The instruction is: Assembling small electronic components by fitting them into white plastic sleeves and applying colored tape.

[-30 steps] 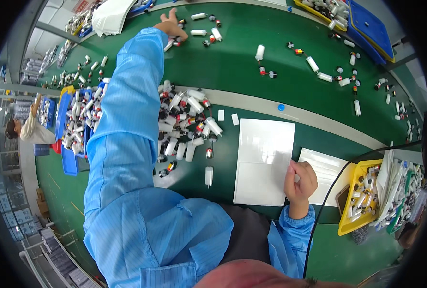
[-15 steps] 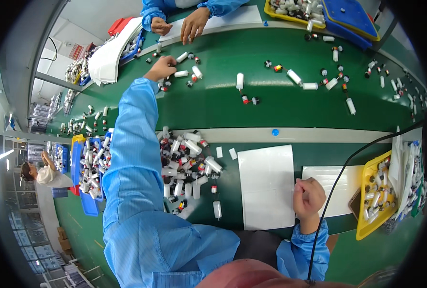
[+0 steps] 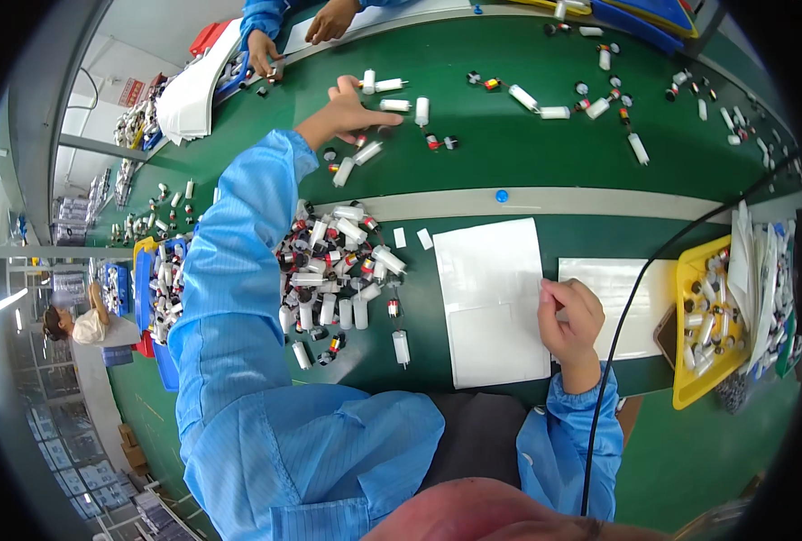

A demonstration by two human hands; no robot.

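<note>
the left hand (image 3: pixel 345 110) is far out over the table (image 3: pixel 536 153), its grip spread wide with the thumb away from the fingers. white tubes (image 3: pixel 394 105) lie right by it, and some small bits (image 3: pixel 362 140) just under it look blurry, so i can't tell if it touches them. if the hand sweeps too fast, i think the tubes could roll off, because they are round. some tubes seem tied to bits, so a hard tug might pull them apart. the left sleeve (image 3: pixel 229 270) is beside the big pile (image 3: pixel 329 270) and could drag it and mess it up. someone else's hand (image 3: pixel 261 52) is near too, so the two might bump if both go for one spot. the right hand (image 3: pixel 572 320) is curled by the edge of the white sheet (image 3: pixel 491 270); i can't tell if it pinches anything. a nudge could push the sheet crooked. the black cord (image 3: pixel 633 293) hangs near it and might snag.
</note>
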